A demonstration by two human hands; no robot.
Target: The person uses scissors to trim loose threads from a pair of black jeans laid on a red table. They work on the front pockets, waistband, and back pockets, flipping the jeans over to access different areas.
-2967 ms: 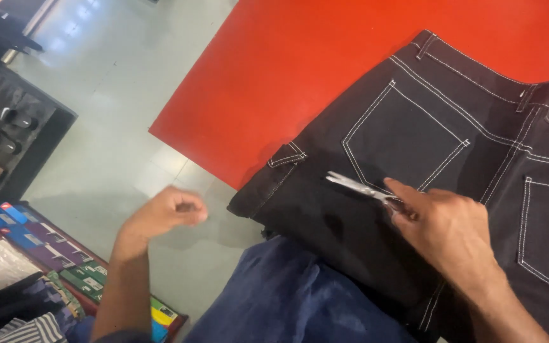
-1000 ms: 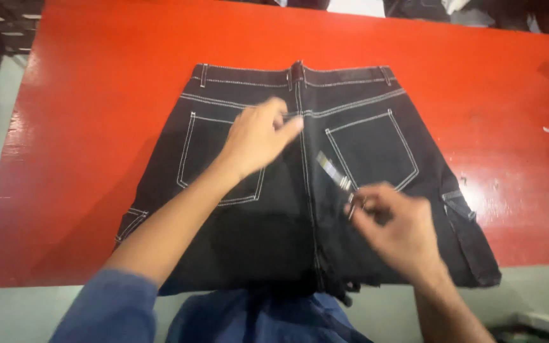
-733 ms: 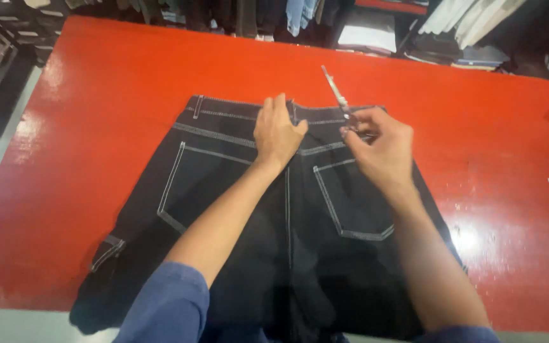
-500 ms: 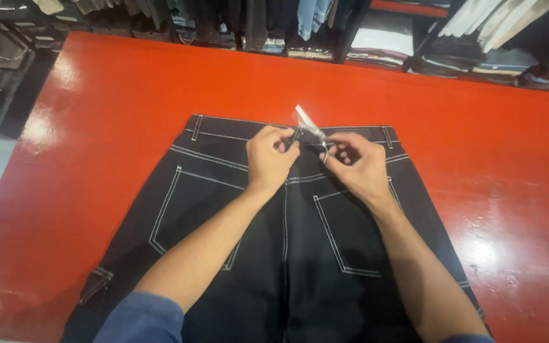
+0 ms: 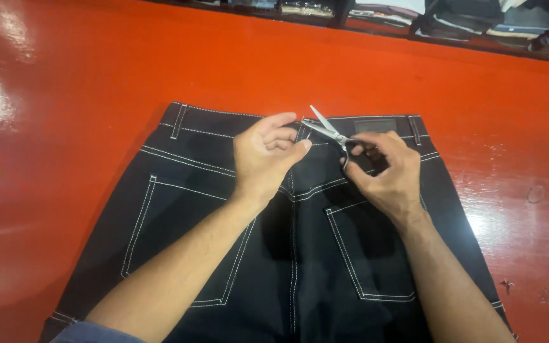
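From the head camera, we saw black white-stitched denim trousers (image 5: pixel 287 241) flat on the glossy red table (image 5: pixel 84 95). Our left hand (image 5: pixel 265 159) pinched the waistband's centre; our right hand (image 5: pixel 382 174) gripped small steel scissors (image 5: pixel 325 129), blades parted there. We judged trimming underway, needing a careful snip.

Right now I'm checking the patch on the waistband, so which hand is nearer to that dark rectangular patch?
Right. The right hand, holding the scissors, sits just below the patch. The left hand rests on the jeans farther left, past the centre seam.
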